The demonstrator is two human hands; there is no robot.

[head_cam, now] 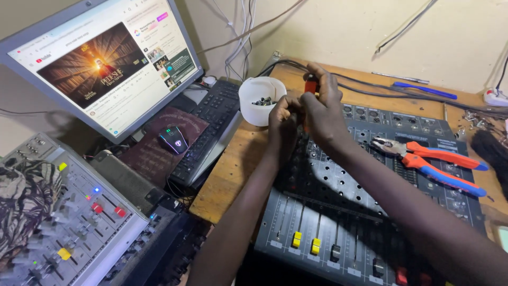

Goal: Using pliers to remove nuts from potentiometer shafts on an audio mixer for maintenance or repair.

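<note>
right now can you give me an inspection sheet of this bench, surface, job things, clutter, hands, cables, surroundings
surface: bare wooden bench top, mostly covered.
job's things: grey audio mixer with yellow and black faders lying flat; red-handled tool upright over its top edge.
clutter: white plastic cup of small dark metal parts; orange-and-blue pliers on the mixer; blue pen.
grippers: left hand and right hand close together around the tool.
cables: black cables along the wall edge.
surroundings: lit monitor, black keyboard, glowing mouse, second white mixer.
</note>
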